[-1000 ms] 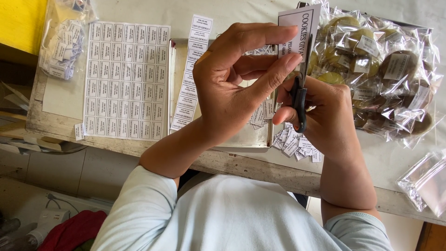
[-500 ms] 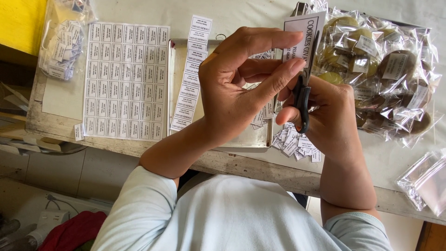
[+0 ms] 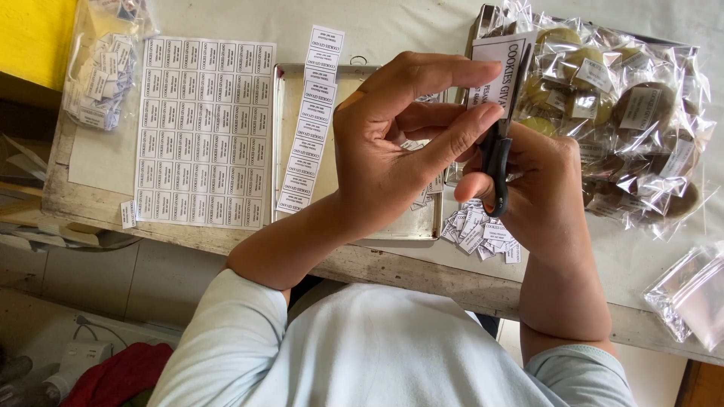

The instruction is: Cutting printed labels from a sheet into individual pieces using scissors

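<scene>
The small white printed paper label strip (image 3: 504,64) is held up above the bench between both hands, upright, with the blades of the black-handled scissors (image 3: 499,154) running up along its right edge. Against the view a second ago, the strip and scissors sit at nearly the same spot; the left index finger has stretched a little further over the top of the strip, so the cut looks to be in progress rather than finished.

Left hand (image 3: 403,143): thumb and fingers pinched on the strip, index extended across its top. Right hand (image 3: 543,185): closed round the scissor handles; how far the blades stand apart I cannot tell.

Below the hands, a loose pile of small cut white labels (image 3: 477,230) lies on the bench, unchanged. Under the left hand, a shallow metal baking tray (image 3: 362,232) with a long uncut strip of labels (image 3: 311,120) across it. Further left, a full printed label sheet (image 3: 202,132). To the right, a heap of clear-wrapped cookies (image 3: 626,128) bearing labels.
</scene>
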